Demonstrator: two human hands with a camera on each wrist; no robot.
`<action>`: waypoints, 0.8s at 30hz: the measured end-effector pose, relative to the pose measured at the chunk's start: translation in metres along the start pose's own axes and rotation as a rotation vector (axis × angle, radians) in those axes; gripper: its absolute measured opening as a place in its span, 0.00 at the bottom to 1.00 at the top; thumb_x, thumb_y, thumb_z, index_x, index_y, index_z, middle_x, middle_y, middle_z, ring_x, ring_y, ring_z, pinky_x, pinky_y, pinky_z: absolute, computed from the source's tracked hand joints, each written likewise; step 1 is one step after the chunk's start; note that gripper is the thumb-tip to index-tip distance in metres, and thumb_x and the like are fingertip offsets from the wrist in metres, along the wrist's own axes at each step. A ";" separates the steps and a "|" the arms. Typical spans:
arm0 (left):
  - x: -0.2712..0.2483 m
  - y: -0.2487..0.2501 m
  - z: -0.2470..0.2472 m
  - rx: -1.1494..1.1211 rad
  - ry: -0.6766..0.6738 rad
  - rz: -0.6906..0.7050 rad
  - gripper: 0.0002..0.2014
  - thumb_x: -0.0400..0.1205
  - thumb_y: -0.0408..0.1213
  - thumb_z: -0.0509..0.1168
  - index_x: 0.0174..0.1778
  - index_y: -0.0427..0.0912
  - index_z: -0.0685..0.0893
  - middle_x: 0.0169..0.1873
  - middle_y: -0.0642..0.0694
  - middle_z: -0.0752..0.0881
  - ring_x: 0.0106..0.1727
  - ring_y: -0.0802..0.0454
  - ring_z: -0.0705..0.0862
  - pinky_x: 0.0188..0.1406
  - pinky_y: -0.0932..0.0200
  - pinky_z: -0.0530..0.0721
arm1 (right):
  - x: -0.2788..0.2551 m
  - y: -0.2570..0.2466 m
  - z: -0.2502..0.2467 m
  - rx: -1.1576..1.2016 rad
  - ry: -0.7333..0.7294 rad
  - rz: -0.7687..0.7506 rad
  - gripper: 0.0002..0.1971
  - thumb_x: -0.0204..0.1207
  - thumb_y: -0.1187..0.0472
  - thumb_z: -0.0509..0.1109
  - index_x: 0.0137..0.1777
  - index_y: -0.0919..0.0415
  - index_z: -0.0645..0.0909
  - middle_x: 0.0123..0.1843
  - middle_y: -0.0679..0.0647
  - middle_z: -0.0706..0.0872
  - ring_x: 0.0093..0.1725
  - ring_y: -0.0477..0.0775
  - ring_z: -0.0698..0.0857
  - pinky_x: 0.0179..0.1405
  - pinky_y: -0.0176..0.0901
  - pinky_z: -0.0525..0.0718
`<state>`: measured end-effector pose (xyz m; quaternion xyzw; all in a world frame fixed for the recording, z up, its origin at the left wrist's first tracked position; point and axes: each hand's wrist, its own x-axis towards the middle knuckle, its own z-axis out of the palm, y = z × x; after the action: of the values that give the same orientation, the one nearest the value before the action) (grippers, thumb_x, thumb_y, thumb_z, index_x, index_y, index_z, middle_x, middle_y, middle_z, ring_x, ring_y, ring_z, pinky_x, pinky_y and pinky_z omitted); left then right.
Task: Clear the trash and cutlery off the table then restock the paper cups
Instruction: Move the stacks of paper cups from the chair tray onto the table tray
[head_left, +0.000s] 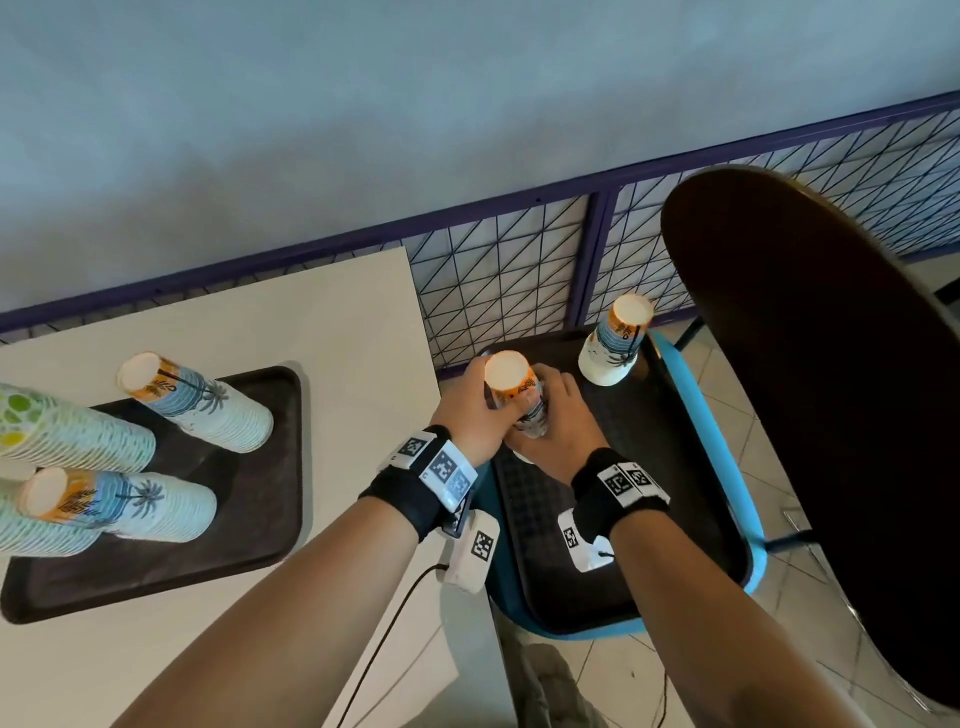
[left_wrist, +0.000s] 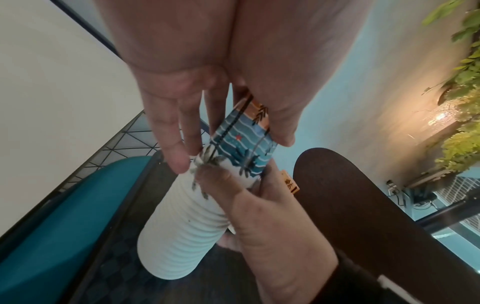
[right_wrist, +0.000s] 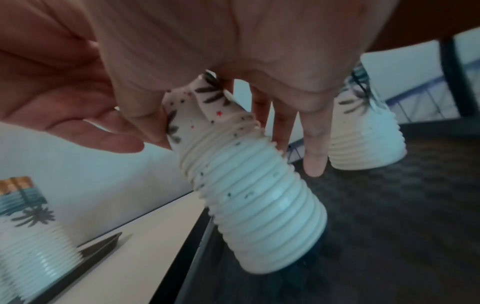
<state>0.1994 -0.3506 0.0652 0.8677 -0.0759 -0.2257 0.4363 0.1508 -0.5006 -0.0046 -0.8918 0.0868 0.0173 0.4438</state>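
A stack of upturned paper cups (head_left: 511, 384) with a palm-tree print stands tilted over the dark tray (head_left: 670, 519) on the blue chair (head_left: 727, 457). Both hands hold it. My left hand (head_left: 480, 395) grips the top cups (left_wrist: 244, 131) between thumb and fingers. My right hand (head_left: 550, 405) curls round the stack just below, and its fingers (right_wrist: 314, 156) wrap the ribbed rims (right_wrist: 259, 195). The stack's lower rim (left_wrist: 168, 267) is close to the tray. Whether it touches I cannot tell. A second, shorter stack (head_left: 615, 340) stands at the tray's far corner.
To the left, a white table (head_left: 337, 322) carries another dark tray (head_left: 270, 519) with two palm-print stacks (head_left: 208, 410) and a green-dotted stack (head_left: 62, 431). A dark brown rounded panel (head_left: 831, 389) rises at the right. A purple-framed wire fence (head_left: 509, 275) runs behind.
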 end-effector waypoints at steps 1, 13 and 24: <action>0.000 -0.001 0.001 -0.011 0.004 -0.006 0.35 0.78 0.60 0.74 0.79 0.51 0.73 0.65 0.48 0.87 0.63 0.48 0.88 0.64 0.48 0.88 | -0.001 0.005 0.003 0.019 0.010 0.020 0.45 0.62 0.46 0.85 0.78 0.48 0.67 0.67 0.52 0.74 0.63 0.46 0.76 0.64 0.42 0.80; -0.008 -0.006 0.000 -0.238 -0.024 -0.062 0.47 0.64 0.71 0.78 0.78 0.61 0.71 0.66 0.52 0.86 0.64 0.50 0.89 0.58 0.40 0.92 | -0.008 0.019 0.016 0.155 0.020 0.164 0.43 0.57 0.37 0.86 0.72 0.39 0.71 0.62 0.40 0.84 0.65 0.48 0.81 0.65 0.55 0.86; -0.022 -0.006 0.006 -0.558 -0.093 -0.051 0.22 0.72 0.34 0.84 0.59 0.54 0.88 0.56 0.46 0.94 0.59 0.45 0.93 0.57 0.43 0.92 | -0.031 -0.035 -0.014 0.466 -0.050 -0.118 0.37 0.69 0.67 0.83 0.73 0.40 0.71 0.68 0.43 0.84 0.69 0.40 0.84 0.68 0.40 0.84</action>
<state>0.1773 -0.3437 0.0642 0.7045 -0.0090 -0.2884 0.6484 0.1257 -0.4871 0.0347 -0.7681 0.0253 -0.0069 0.6398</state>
